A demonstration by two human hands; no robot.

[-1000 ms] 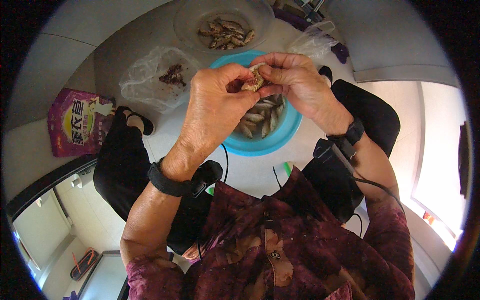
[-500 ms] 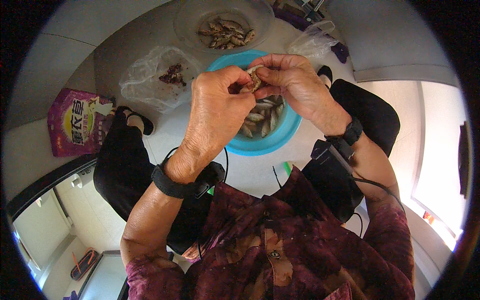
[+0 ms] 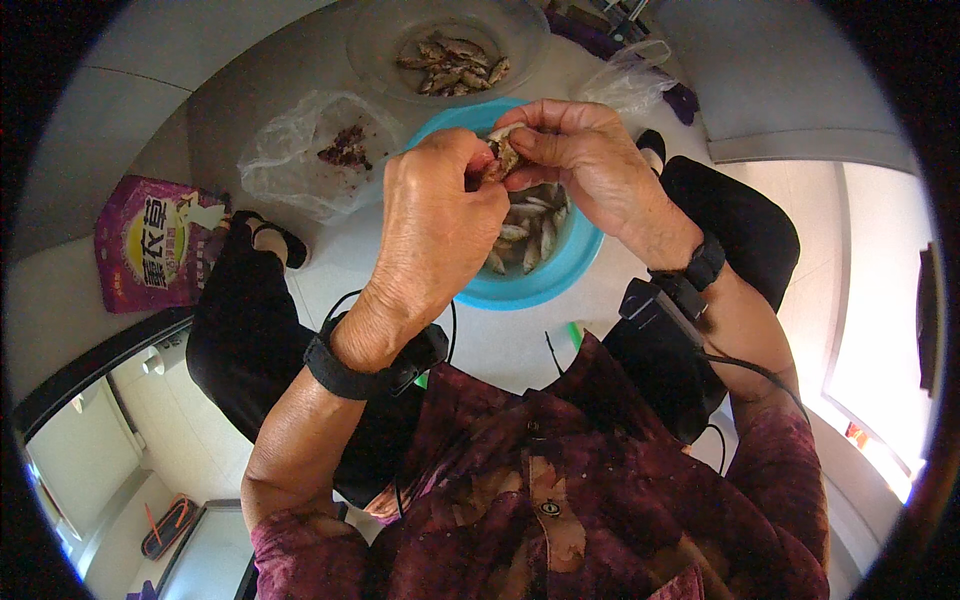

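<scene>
Between my two hands is a small fish (image 3: 507,153), its belly parted and its brownish inside showing. My right hand (image 3: 590,160) grips it with thumb and fingers. The fingertips of my left hand (image 3: 440,205) are pinched at the fish's near left side, partly hidden behind the hand's back. Both hands are above a blue basin (image 3: 588,262), in which several small silvery fish (image 3: 535,235) lie in what looks like water. My hands cover the basin's far part.
Beyond the basin stands a clear bowl (image 3: 375,50) with several small fish (image 3: 458,66). Left of the basin, a clear plastic bag (image 3: 268,165) holds dark red scraps (image 3: 345,148). A purple package (image 3: 150,245) lies farther left. Another clear bag (image 3: 630,80) is at the far right.
The fish's belly is parted a little wider, with more of the inside in sight. Both hands have shifted only slightly.
</scene>
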